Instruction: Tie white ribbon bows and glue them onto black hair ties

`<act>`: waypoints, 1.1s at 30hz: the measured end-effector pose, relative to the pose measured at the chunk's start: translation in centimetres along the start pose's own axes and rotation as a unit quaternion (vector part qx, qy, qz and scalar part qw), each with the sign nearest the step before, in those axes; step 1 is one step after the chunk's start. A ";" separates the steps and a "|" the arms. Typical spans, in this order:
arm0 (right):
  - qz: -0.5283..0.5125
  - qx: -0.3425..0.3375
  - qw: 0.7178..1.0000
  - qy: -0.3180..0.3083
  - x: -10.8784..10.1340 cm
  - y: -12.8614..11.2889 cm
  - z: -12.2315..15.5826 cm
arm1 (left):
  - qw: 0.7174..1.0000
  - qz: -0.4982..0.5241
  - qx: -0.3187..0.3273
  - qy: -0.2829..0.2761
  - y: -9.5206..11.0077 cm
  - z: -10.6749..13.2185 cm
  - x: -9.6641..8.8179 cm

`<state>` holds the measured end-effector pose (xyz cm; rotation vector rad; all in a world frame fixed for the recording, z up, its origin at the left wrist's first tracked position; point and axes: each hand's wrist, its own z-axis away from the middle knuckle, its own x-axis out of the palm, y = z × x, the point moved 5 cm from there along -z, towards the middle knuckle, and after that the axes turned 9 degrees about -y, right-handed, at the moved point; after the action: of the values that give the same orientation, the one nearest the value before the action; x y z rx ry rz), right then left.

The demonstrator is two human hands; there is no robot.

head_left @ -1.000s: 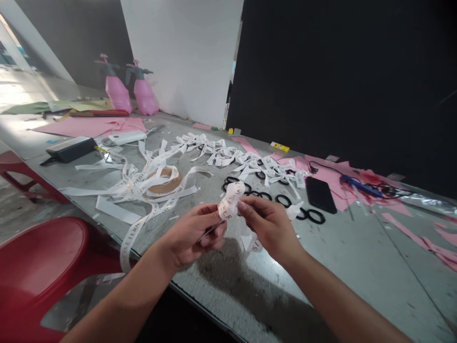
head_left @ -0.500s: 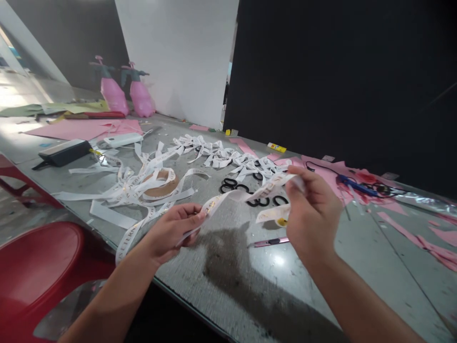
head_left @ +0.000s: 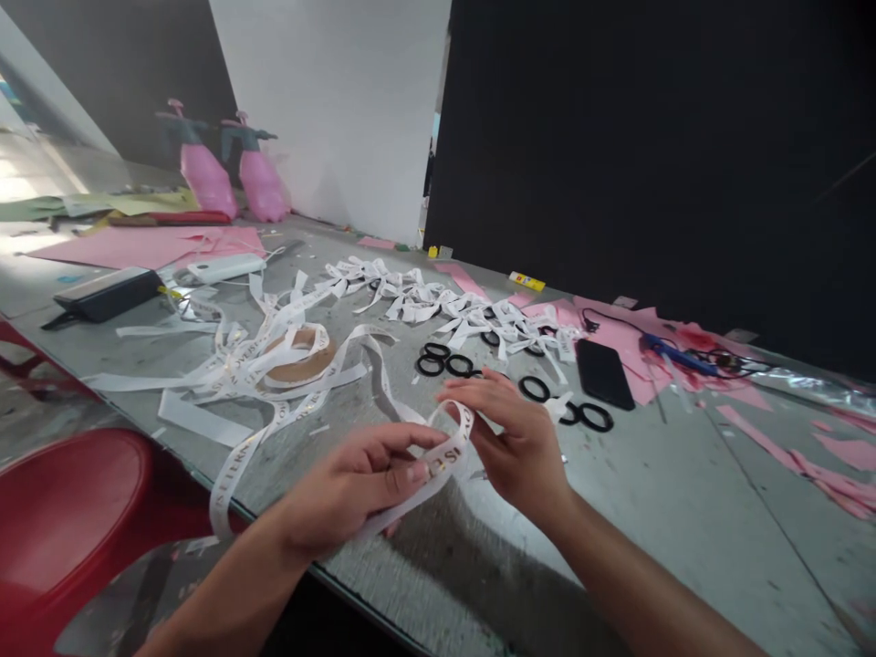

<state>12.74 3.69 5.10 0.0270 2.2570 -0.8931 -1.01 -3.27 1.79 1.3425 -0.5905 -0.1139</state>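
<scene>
Both my hands hold one white printed ribbon just above the grey table. My left hand pinches it between thumb and fingers, closed. My right hand has its fingers curled round the loop of the same ribbon. The ribbon trails left to a tangle of white ribbon around a brown spool. Finished white bows and several black rings lie just beyond my hands.
A black phone lies right of the rings. Pink paper scraps and a blue-handled tool with cable sit at the right. Pink sheets, a black box and two pink spray bottles are at far left. A red stool stands below.
My right hand, raised and out to the right with the ribbon stretched half a second ago, has come back down beside my left hand. The ribbon now forms a loop between them.
</scene>
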 end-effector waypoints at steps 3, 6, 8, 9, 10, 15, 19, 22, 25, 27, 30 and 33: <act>0.032 0.014 0.998 0.042 -0.9 0.4 -0.1 | 0.998 -0.057 -0.013 -0.013 -0.1 -0.5 0.0; 0.081 -0.021 0.994 0.070 -1.4 0.1 0.0 | 0.989 -0.148 0.032 -0.004 0.9 -1.5 0.4; 0.107 -0.039 0.991 0.075 -1.4 -0.1 0.0 | 0.983 -0.170 0.062 0.020 1.4 -2.3 0.8; 0.112 -0.041 0.990 0.075 -1.3 -0.1 0.1 | 0.983 -0.165 0.068 0.039 1.4 -2.7 1.0; 0.111 -0.039 0.990 0.073 -1.1 0.0 0.1 | 0.984 -0.153 0.073 0.059 1.4 -3.0 1.2; 0.033 0.010 0.997 0.075 -1.0 0.6 0.1 | 0.982 -0.074 0.110 0.136 0.6 -3.3 1.6; -0.029 0.067 0.995 0.074 -0.9 0.7 0.0 | 0.982 -0.004 0.130 0.138 0.6 -2.8 1.1; -0.065 0.106 0.989 0.083 -0.5 0.4 0.1 | 0.980 0.021 0.140 0.139 1.0 -2.5 0.6; -0.098 0.120 0.985 0.074 0.2 -0.1 0.1 | 0.977 0.048 0.146 0.150 1.4 -2.2 0.3; -0.125 0.125 0.982 0.068 0.7 -0.3 0.1 | 0.973 0.077 0.146 0.160 1.5 -2.1 0.1; -0.159 0.134 0.975 0.076 1.0 -0.3 -0.1 | 0.973 0.089 0.136 0.166 1.7 -2.1 0.0; -0.163 0.133 0.974 0.087 0.9 -0.3 -0.3 | 0.976 0.046 0.137 0.161 2.3 -2.4 -0.4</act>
<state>11.80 3.42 4.82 -0.1540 2.3244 -1.4151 -0.85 -0.44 3.54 1.5584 -0.4016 0.2666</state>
